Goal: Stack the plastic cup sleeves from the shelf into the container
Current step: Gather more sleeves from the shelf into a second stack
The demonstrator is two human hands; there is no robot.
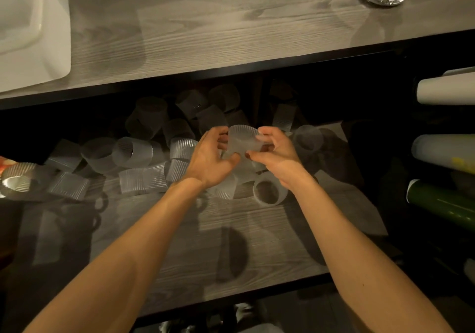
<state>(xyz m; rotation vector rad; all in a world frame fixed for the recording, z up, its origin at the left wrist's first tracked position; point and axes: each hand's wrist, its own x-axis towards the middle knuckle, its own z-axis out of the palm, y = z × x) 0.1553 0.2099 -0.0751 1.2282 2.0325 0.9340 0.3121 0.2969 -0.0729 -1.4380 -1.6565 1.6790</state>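
Sleeves [133, 152] lay scattered on the shelf [257, 230]; most work judged left. My left grip [209, 158] and right grip [276, 156], fingers curled, pinched a sleeve [243, 138] between them. Container [33, 37] contents could not be told.

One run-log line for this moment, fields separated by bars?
left hand: holds cup sleeve | right hand: holds same sleeve | other sleeves: scattered on lower shelf

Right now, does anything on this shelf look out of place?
Yes. The cup sleeves lie scattered across the lower shelf, on their sides at all angles, some flattened. The left hand and right hand hold one sleeve.
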